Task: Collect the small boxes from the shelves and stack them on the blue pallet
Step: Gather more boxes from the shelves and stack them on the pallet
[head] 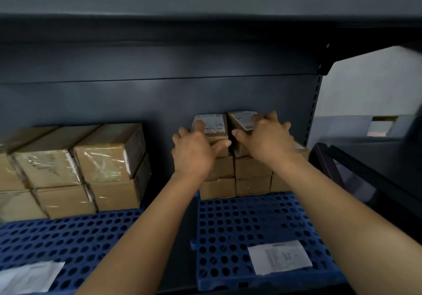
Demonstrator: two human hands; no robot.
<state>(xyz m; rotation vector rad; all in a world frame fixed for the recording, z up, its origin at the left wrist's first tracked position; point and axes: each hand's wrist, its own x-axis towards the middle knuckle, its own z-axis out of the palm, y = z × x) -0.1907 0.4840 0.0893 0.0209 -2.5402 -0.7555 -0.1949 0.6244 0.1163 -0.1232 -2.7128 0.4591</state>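
Observation:
A stack of small brown cardboard boxes [251,169] stands at the back of the right blue perforated pallet [239,226], against the grey shelf back. My left hand [194,150] grips the top left box with a white label [212,126]. My right hand [267,139] grips the top right labelled box [242,121], which sits tilted. Both arms reach forward from the bottom of the view.
Larger taped cardboard boxes [107,164] are stacked on the left blue pallet [68,235]. A white paper label [279,257] lies on the right pallet, another paper [27,276] on the left one. A grey shelf [205,2] hangs overhead. The shelf upright [315,111] stands to the right.

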